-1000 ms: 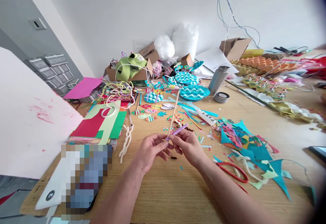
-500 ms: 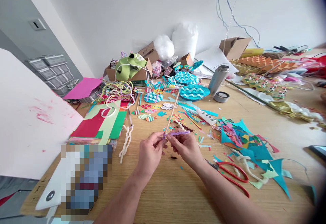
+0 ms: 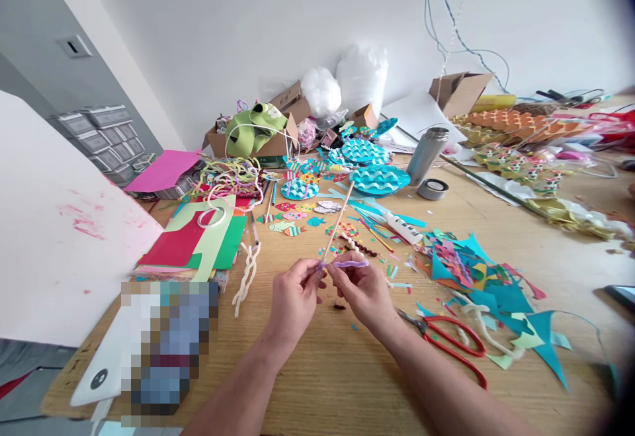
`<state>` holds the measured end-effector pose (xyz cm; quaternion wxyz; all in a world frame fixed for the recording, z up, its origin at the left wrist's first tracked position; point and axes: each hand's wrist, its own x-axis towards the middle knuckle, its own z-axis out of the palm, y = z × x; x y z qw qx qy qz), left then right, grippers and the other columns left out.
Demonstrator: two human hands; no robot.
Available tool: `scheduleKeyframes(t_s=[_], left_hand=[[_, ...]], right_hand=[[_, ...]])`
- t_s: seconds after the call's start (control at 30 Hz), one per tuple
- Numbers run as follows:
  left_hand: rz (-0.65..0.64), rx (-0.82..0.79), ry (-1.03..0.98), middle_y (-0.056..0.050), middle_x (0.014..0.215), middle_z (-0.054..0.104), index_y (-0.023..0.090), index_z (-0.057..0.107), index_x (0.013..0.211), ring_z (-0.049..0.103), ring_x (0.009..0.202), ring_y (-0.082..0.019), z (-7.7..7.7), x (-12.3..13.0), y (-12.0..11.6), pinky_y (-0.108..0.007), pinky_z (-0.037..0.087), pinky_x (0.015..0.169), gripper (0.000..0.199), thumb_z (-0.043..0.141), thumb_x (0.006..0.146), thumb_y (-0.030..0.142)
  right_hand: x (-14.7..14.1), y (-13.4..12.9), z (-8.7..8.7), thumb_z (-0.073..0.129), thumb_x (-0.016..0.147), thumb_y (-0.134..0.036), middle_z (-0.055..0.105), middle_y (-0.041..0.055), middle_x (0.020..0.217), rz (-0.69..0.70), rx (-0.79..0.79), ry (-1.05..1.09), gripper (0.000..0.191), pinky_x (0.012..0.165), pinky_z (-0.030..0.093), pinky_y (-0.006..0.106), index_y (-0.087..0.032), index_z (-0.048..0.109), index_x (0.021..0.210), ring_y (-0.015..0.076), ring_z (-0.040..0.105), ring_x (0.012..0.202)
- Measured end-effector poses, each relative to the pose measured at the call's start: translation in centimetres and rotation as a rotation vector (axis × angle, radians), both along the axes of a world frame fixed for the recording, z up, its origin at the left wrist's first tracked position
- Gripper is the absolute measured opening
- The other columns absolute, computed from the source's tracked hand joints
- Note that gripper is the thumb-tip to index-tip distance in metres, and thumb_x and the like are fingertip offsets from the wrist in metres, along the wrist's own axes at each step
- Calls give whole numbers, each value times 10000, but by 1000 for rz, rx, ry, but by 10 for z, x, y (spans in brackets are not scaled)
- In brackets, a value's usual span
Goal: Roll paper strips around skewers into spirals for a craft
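My left hand (image 3: 296,298) is closed near the middle of the table, its fingers pinching the lower end of a thin wooden stick (image 3: 338,221) where purple pipe cleaner meets it. The stick leans up and away toward a blue scalloped paper piece (image 3: 380,179). My right hand (image 3: 361,290), also closed and nearly touching the left, grips the purple pipe cleaner (image 3: 353,264), whose loose end points right. The exact wrap at the stick's base is hidden by my fingertips.
Red-handled scissors (image 3: 456,343) lie beside my right forearm. Blue paper scraps (image 3: 506,288), a glue tube (image 3: 403,227) and a steel flask (image 3: 427,155) are on the right. Coloured paper sheets (image 3: 173,244) and a white twisted pipe cleaner (image 3: 245,280) are on the left. Small paper fish (image 3: 294,231) lie ahead.
The purple pipe cleaner's free end has dipped slightly, and my right fingers have shifted a little around it. The stick remains in my left hand.
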<state>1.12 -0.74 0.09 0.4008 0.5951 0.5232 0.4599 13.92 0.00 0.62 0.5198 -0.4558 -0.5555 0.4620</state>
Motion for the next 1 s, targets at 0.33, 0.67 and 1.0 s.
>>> scheduleKeyframes(t_s=[0.33,0.67,1.0], left_hand=[[-119,-222,-307,-70,737,651,119,554,877,621,564,-153,7,-2,3,-190,442,347,243,567,764,334],[-334,-462,-559,-25,653,627,127,592,810,589,467,-108,15,-14,5,-146,327,308,219,641,703,312],[-252,-437,-654,-25,681,631,118,593,817,595,486,-96,15,-17,9,-136,356,323,197,651,703,268]], right_hand=[[-1,-3,1,575,782,-377,500,-33,551,32,-63,59,235,376,331,169,-157,507,735,57,421,418],[7,4,2,628,720,-402,447,-66,454,198,-178,205,276,345,263,176,-151,513,705,45,348,346],[5,8,6,546,772,-503,448,-55,465,247,-194,131,351,328,289,190,-166,490,695,69,379,341]])
